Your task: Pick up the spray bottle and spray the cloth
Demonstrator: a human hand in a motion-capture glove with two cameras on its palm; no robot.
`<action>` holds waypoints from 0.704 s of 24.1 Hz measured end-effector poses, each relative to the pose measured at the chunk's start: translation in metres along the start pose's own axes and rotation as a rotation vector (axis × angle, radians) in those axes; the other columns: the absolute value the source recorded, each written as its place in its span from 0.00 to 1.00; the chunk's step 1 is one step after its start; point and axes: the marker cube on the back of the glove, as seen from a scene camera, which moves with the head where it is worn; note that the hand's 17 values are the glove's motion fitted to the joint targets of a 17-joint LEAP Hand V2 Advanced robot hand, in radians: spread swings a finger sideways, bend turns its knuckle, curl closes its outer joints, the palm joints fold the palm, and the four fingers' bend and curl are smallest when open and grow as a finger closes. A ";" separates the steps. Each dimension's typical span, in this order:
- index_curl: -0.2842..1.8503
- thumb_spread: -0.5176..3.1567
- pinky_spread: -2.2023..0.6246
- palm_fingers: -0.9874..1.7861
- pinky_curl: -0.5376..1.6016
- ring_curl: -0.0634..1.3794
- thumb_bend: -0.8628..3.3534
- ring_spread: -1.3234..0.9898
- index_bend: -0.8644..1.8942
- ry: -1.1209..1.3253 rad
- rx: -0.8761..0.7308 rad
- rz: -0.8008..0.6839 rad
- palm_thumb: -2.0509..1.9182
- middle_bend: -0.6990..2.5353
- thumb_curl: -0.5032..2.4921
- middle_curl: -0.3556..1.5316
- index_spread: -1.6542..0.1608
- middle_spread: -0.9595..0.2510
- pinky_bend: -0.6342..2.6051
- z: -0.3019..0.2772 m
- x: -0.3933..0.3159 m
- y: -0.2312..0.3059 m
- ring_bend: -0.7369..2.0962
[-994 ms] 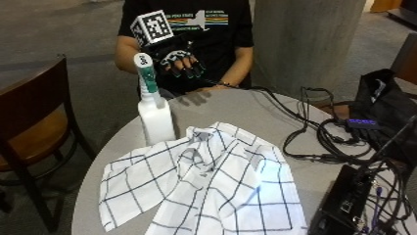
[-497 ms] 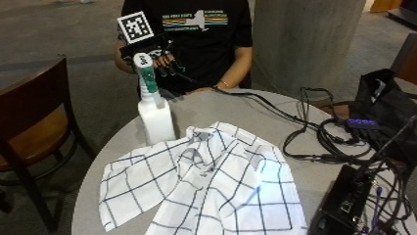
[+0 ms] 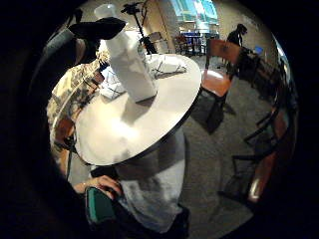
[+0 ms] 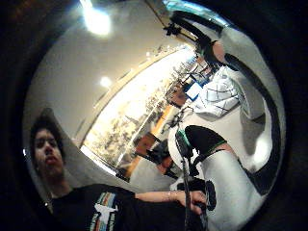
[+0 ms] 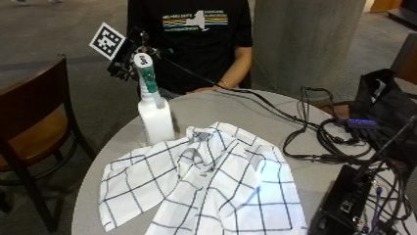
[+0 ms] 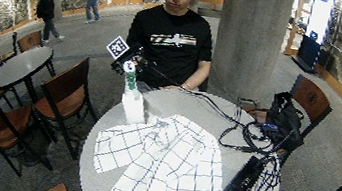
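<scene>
Spray bottle (image 5: 155, 105) is stood upright on the surface (image 5: 215, 110), touching the checked cloth (image 5: 208, 181) edge. Gloved right hand (image 5: 127, 51) is seen just behind the nozzle head, fingers curled, nothing gripped yet; trigger is reached by closing forward.

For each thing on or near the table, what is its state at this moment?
Spray bottle: upright on the table, not lifted.
Cloth: spread out, rumpled, beside the bottle.
Gloved right hand: raised at the bottle's spray head, grip unclear.
Bare hand: resting at the table edge.
</scene>
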 end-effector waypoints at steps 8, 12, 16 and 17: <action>0.26 0.42 0.83 0.64 0.41 0.29 0.20 0.53 0.35 -0.284 -0.024 0.190 0.71 0.28 0.29 0.39 0.72 0.74 0.29 0.006 0.021 -0.013 0.38; 0.25 0.42 0.83 0.63 0.41 0.29 0.20 0.54 0.35 -0.225 0.000 0.184 0.71 0.28 0.30 0.39 0.72 0.75 0.29 0.009 0.024 -0.023 0.38; 0.24 0.41 0.84 0.59 0.42 0.29 0.20 0.55 0.34 -0.217 0.003 0.215 0.71 0.27 0.30 0.38 0.72 0.77 0.31 0.013 0.028 -0.042 0.38; 0.24 0.41 0.84 0.58 0.42 0.29 0.20 0.55 0.33 -0.226 -0.001 0.224 0.71 0.27 0.30 0.38 0.72 0.77 0.31 0.015 0.028 -0.046 0.38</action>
